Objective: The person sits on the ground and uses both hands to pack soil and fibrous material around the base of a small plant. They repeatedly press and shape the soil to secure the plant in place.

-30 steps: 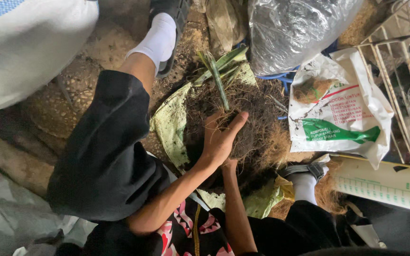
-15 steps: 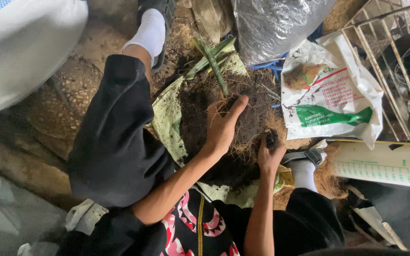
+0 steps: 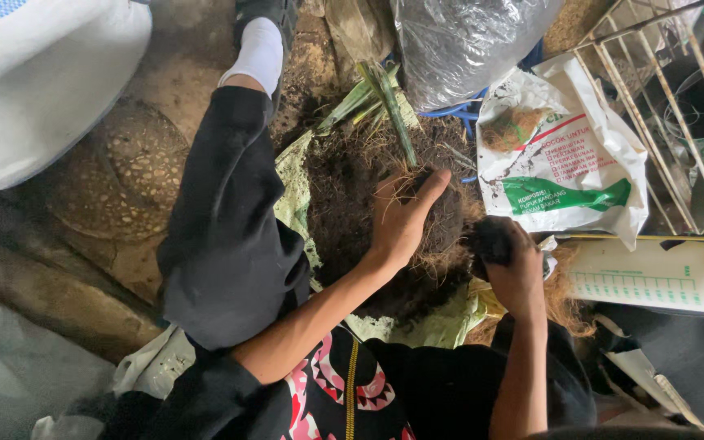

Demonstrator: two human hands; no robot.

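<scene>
My left hand (image 3: 401, 216) rests on top of a dark root ball (image 3: 442, 220) of a plant, fingers curled into its fibrous roots. The plant's green stalks (image 3: 380, 94) stick out at the far end. My right hand (image 3: 508, 269) is lifted beside the root ball, closed around a clump of dark soil (image 3: 489, 239). The root ball lies on a heap of soil (image 3: 340, 187) spread over a pale green sack (image 3: 291, 204) between my legs.
A white printed fertiliser bag (image 3: 572, 155) lies to the right, with a clear plastic bag of dark soil (image 3: 470, 41) behind it. A wire rack (image 3: 662, 98) and a white tank (image 3: 653, 273) stand at the right. Another person's white garment (image 3: 34, 73) is upper left.
My right hand has come out from under the left arm and risen to the right of the root ball, holding soil. My left hand stays on the roots.
</scene>
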